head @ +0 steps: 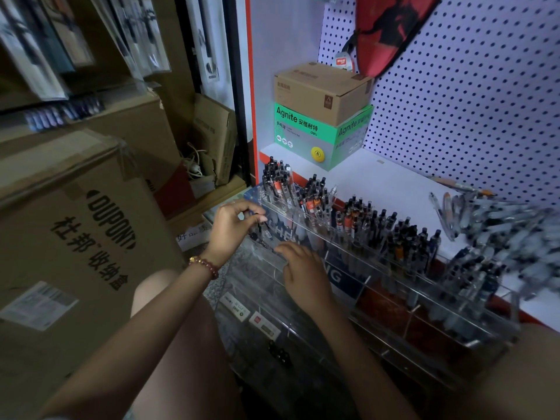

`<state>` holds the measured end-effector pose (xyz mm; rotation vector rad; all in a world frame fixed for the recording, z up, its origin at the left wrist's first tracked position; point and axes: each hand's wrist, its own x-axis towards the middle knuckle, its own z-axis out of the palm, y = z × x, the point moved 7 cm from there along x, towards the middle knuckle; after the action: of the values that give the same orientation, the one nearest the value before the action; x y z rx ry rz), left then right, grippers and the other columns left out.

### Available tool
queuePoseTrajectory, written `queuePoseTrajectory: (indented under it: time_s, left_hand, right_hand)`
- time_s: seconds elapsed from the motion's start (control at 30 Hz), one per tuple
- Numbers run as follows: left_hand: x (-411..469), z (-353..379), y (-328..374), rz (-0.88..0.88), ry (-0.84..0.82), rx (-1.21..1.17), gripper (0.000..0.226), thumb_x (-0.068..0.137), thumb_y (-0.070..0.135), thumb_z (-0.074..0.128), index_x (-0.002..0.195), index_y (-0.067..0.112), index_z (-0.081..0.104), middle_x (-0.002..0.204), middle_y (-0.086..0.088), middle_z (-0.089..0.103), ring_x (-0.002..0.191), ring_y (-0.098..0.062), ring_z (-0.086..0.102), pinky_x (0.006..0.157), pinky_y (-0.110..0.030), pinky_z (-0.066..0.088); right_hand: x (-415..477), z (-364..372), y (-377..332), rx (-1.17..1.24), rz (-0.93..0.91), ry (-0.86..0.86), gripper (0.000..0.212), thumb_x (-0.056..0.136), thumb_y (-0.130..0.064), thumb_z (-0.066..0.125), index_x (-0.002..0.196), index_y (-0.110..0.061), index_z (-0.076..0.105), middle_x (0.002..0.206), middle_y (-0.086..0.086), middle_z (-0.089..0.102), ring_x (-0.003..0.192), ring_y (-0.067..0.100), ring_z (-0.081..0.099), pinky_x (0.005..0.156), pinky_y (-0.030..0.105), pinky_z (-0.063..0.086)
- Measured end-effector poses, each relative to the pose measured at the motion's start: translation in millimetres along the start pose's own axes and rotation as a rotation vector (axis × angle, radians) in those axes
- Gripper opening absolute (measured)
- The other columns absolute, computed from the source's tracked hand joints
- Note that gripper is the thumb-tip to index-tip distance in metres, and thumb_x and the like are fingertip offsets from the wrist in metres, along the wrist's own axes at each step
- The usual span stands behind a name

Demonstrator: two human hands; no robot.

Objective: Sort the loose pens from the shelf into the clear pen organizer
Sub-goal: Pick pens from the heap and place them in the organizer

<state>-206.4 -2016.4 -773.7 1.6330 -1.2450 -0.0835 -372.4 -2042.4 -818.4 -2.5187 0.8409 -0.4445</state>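
A dark pen is pinched in the left grip at the clear pen organizer's left end, while the right grip is laid spread on its front tier.

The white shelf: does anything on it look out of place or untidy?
Yes. A heap of loose pens lies jumbled on the shelf at the right, while those in the organizer stand upright. One pen lies apart by the pegboard.

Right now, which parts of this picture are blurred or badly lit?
Head view: the loose pens at the right are smeared by blur; the white shelf is bright, the cardboard boxes at the left dim; the left hand, pinching a pen, and the right hand on the clear pen organizer look fairly sharp.
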Motion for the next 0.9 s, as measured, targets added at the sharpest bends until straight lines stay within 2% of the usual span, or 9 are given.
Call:
queuePoseTrajectory:
  time_s: [0.13, 0.23, 0.33, 0.43, 0.53, 0.63, 0.7, 0.8, 0.9]
  left_hand:
    - [-5.6, -0.1, 1.3, 0.086, 0.053, 0.094, 0.012, 0.071, 0.01, 0.081, 0.08, 0.01, 0.074, 0.08, 0.0, 0.071, 0.074, 0.006, 0.056, 0.074, -0.016, 0.045]
    - [-12.7, 6.3, -5.7, 0.153, 0.031, 0.242, 0.015, 0.073, 0.01, 0.08, 0.085, 0.013, 0.072, 0.09, 0.001, 0.069, 0.091, -0.015, 0.058, 0.081, -0.039, 0.048]
    - [-21.2, 12.0, -2.9, 0.226, -0.009, 0.303, 0.009, 0.079, 0.005, 0.074, 0.086, 0.01, 0.072, 0.102, -0.005, 0.064, 0.103, -0.02, 0.051, 0.083, -0.036, 0.047]
    - [-27.1, 9.3, 1.4, 0.335, -0.069, 0.403, 0.017, 0.085, 0.025, 0.065, 0.091, 0.012, 0.073, 0.113, -0.007, 0.063, 0.108, -0.021, 0.048, 0.087, -0.033, 0.044]
    - [-28.4, 0.6, 2.1, 0.397, -0.131, 0.49, 0.017, 0.08, 0.024, 0.073, 0.093, 0.014, 0.074, 0.121, -0.008, 0.06, 0.109, -0.024, 0.046, 0.085, -0.04, 0.046]
    - [-25.8, -3.1, -0.8, 0.416, -0.203, 0.529, 0.016, 0.078, 0.017, 0.077, 0.094, 0.016, 0.075, 0.127, -0.01, 0.056, 0.111, -0.026, 0.046, 0.081, -0.043, 0.048]
    - [-23.8, -1.3, -1.6, 0.44, -0.248, 0.565, 0.015, 0.078, 0.015, 0.077, 0.093, 0.016, 0.075, 0.128, -0.011, 0.055, 0.111, -0.027, 0.046, 0.074, -0.044, 0.052]
    - [-21.5, 0.5, 0.5, 0.477, -0.276, 0.611, 0.013, 0.077, 0.017, 0.077, 0.09, 0.016, 0.074, 0.126, -0.012, 0.057, 0.111, -0.026, 0.043, 0.068, -0.043, 0.054]
    - [-21.8, 1.3, 1.7, 0.55, -0.278, 0.64, 0.016, 0.087, 0.028, 0.062, 0.087, 0.016, 0.072, 0.123, -0.01, 0.058, 0.106, -0.024, 0.044, 0.068, -0.042, 0.054]
  right_hand:
    - [0.4, 1.6, 0.0, -0.007, -0.001, 0.009, 0.044, 0.09, -0.004, 0.046, 0.131, -0.02, 0.05, 0.14, -0.009, 0.046, 0.131, 0.011, 0.039, 0.109, 0.029, 0.026]
    - [0.6, 2.2, 0.5, -0.003, 0.0, 0.014, 0.044, 0.09, -0.004, 0.046, 0.13, -0.02, 0.051, 0.139, -0.008, 0.047, 0.13, 0.012, 0.041, 0.108, 0.03, 0.028]
    - [1.0, 2.1, 0.1, 0.006, -0.002, 0.024, 0.043, 0.089, -0.003, 0.046, 0.128, -0.019, 0.053, 0.136, -0.007, 0.05, 0.127, 0.014, 0.045, 0.106, 0.032, 0.032]
    - [1.6, 1.8, 1.0, 0.025, -0.004, 0.037, 0.041, 0.088, -0.002, 0.046, 0.125, -0.017, 0.055, 0.133, -0.005, 0.052, 0.123, 0.015, 0.048, 0.104, 0.034, 0.036]
    - [2.3, 3.0, 3.6, 0.064, 0.008, 0.035, 0.041, 0.088, -0.002, 0.045, 0.125, -0.017, 0.056, 0.133, -0.006, 0.052, 0.118, 0.014, 0.052, 0.1, 0.035, 0.039]
    - [1.9, 2.0, 4.2, 0.092, 0.02, 0.038, 0.039, 0.09, -0.003, 0.044, 0.124, -0.017, 0.056, 0.132, -0.007, 0.052, 0.095, 0.009, 0.056, 0.092, 0.033, 0.043]
    - [1.3, 1.9, 4.7, 0.089, 0.027, 0.042, 0.037, 0.091, -0.004, 0.044, 0.124, -0.017, 0.055, 0.133, -0.008, 0.052, 0.075, 0.006, 0.048, 0.08, 0.027, 0.04]
    - [1.2, 4.8, 6.8, 0.094, 0.034, 0.039, 0.036, 0.092, -0.005, 0.044, 0.123, -0.019, 0.055, 0.132, -0.011, 0.051, 0.063, 0.005, 0.041, 0.068, 0.023, 0.033]
    - [0.8, 5.4, 7.8, 0.095, 0.033, 0.033, 0.036, 0.093, -0.006, 0.044, 0.124, -0.02, 0.055, 0.132, -0.013, 0.05, 0.056, -0.005, 0.033, 0.059, 0.017, 0.026]
